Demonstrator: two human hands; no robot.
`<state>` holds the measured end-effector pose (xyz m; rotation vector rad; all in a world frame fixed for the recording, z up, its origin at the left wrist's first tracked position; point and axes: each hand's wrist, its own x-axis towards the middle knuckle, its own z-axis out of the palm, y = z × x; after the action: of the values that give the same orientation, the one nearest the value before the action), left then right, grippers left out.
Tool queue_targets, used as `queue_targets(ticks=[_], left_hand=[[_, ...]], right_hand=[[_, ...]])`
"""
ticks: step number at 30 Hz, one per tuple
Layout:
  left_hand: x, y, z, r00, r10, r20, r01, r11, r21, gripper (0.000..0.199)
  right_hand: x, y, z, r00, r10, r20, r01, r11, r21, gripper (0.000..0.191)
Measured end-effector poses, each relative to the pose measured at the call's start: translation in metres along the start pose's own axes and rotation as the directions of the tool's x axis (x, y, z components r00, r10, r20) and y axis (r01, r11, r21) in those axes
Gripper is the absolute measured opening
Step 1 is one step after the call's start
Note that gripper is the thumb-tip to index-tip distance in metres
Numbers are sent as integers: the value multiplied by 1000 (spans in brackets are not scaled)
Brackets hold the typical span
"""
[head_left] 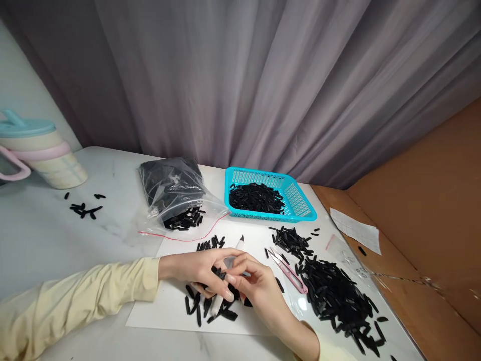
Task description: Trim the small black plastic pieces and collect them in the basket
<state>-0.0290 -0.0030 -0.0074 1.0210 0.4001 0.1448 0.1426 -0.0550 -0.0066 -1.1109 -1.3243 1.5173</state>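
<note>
My left hand and my right hand meet over a white sheet of paper. My left hand's fingers are curled around small black strips, whose ends poke out near the thumb. The thumb and fingertips of my right hand pinch at the same spot, touching one of these pieces; exactly how it is gripped is partly hidden. Loose black strips lie on the paper below and behind the hands. A white pencil-like stick with a dark tip shows just beyond my fingers. Pink thread snips lie to the right of my right hand.
A blue plastic basket holds many black strips at the back. Left of it lies a clear zip bag with black contents. A big heap of black strips spreads at right. A lidded tumbler stands at far left, near a few strips.
</note>
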Motion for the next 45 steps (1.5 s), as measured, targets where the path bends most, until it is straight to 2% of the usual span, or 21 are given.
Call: queue_targets(ticks=[4, 7, 10, 14, 18, 23, 29, 36, 42, 45], left_hand=[[0, 0, -1, 1000, 5, -10, -5, 999, 38, 74], [-1, 0, -1, 999, 5, -36, -4, 1000, 28, 70], [-2, 0, -2, 999, 26, -18, -26, 1000, 6, 63], [-2, -2, -4, 998, 56, 12, -56, 998, -38, 56], [-2, -3, -5, 999, 37, -25, -37, 999, -3, 58], [-1, 0, -2, 998, 21, -65, -23, 999, -34, 62], [0, 1, 1, 986, 75, -152, -85, 995, -59, 45], [-1, -4, 4, 945, 149, -291, -116, 985, 128, 49], [-1, -10, 8, 897, 291, -332, -167, 920, 354, 53], [-1, -11, 9, 884, 334, -327, -173, 884, 434, 51]], right_hand=[[0, 2, -1, 998, -27, -61, 27, 1000, -1, 27], [-1, 6, -4, 997, -37, -72, 36, 999, -9, 28], [-1, 8, -8, 999, -40, -14, 40, 999, -19, 27], [-1, 8, -12, 989, -108, 103, 109, 994, -5, 22], [-1, 8, -12, 983, -101, 151, 101, 995, 12, 19], [1, 11, -12, 998, -47, 42, 44, 996, 81, 16], [0, 7, -14, 985, -110, -134, 126, 985, 115, 12], [0, 7, -16, 975, -94, -202, 116, 988, 100, 17], [0, 15, -16, 968, -168, -188, 182, 982, 57, 12], [0, 15, -16, 954, -250, -164, 244, 968, -52, 9]])
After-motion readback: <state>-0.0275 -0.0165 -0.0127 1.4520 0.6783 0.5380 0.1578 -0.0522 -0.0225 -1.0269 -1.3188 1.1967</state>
